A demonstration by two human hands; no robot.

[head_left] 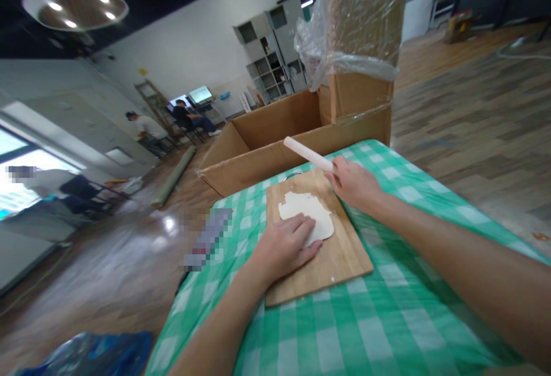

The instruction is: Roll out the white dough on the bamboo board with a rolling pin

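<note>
A flat, thin sheet of white dough (316,215) with a ragged far edge lies on a wooden cutting board (318,275). My left hand (290,244) rests on the near left part of the dough, its fingers stretched out flat and the thumb apart. In my right hand (355,183) is a white rolling pin (307,153), gripped at its near end. The pin tilts up and away to the left, raised above the far end of the board. My fingers hide its gripped end.
A green-and-white checked tablecloth (318,336) covers the table. Beyond its far edge stands a large open cardboard box (267,161) with a plastic-wrapped upright part (365,26). A blurred-out flat object (209,238) lies at the left edge. Several people sit in the background.
</note>
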